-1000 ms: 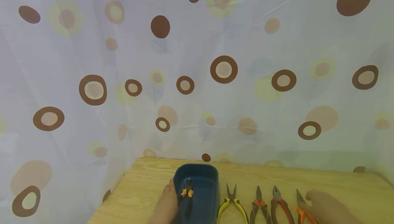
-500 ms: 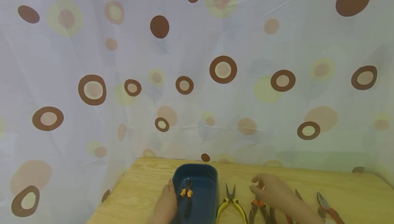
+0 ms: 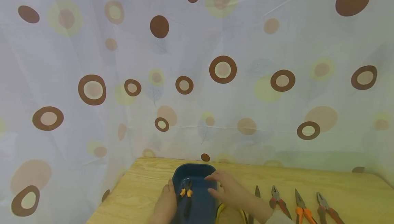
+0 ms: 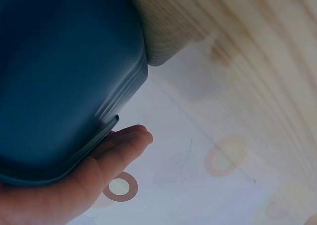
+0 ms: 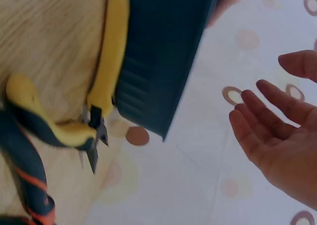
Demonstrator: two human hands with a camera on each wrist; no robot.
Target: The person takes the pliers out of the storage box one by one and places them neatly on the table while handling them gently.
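Observation:
In the head view a dark blue plastic box (image 3: 201, 196) stands on the table, and a pair of pliers with orange-and-black handles (image 3: 188, 193) lies inside it. My left hand (image 3: 166, 201) rests along the box's left side. The left wrist view shows its fingers (image 4: 124, 148) straight against the outer wall. Over the yellow-handled pliers (image 3: 220, 212), just beside the box's right rim, my right hand (image 3: 232, 191) hovers with its fingers spread. It holds nothing. The right wrist view shows those pliers (image 5: 108, 56) lying against the box; my hand hides their jaws in the head view.
Right of the yellow pair, several more pliers lie in a row: a partly hidden pair (image 3: 257, 191), red-handled pliers (image 3: 277, 198), orange-handled long-nose pliers (image 3: 301, 205) and another red-handled pair (image 3: 324, 205). A curtain with circles (image 3: 197, 107) hangs behind the table (image 3: 147, 176).
My right hand has moved left from the row's right end, across the pliers, to the box's right rim. The rightmost pliers have come into view. My left hand stays on the box.

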